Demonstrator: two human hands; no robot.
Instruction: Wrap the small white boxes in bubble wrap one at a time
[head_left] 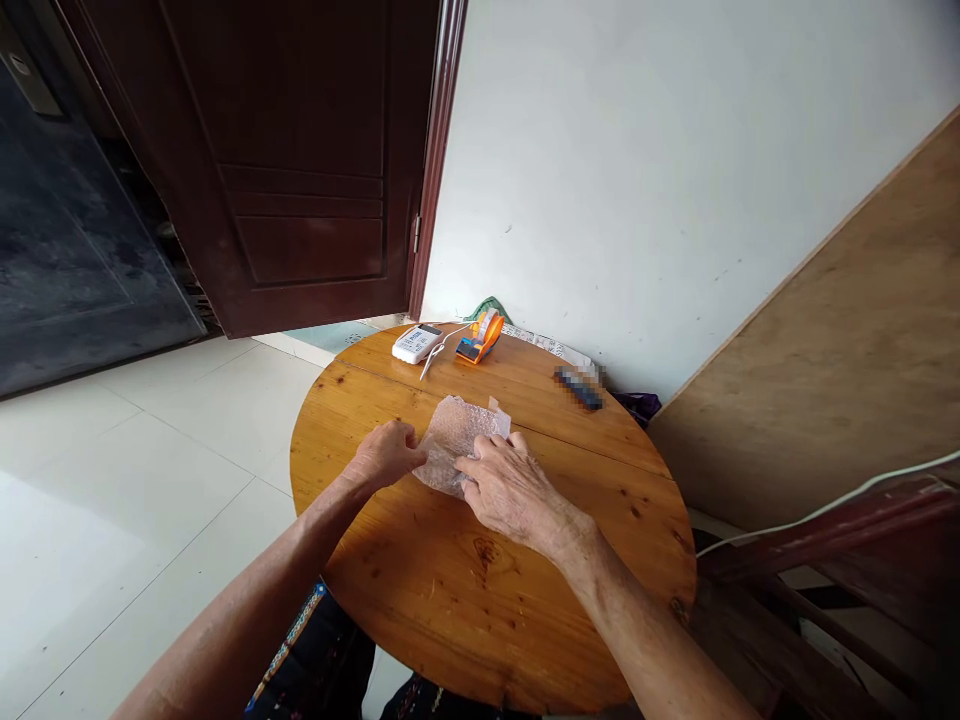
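Both hands work a bubble-wrap bundle (pixel 459 440) at the middle of a round wooden table (pixel 525 610).

The left hand (pixel 386 453) pinches its edge; the right hand (pixel 510 490) presses flat on it. An orange tape dispenser (pixel 481 338) sits well apart.

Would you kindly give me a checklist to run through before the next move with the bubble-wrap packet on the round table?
1. Left hand grips the bubble-wrap packet at its left edge: ok.
2. Right hand rests flat on the packet's near edge: ok.
3. Packet lies on the table, away from the rim: ok.
4. Orange tape dispenser stands apart at the far edge: ok.
5. Packet's contents: cannot tell.
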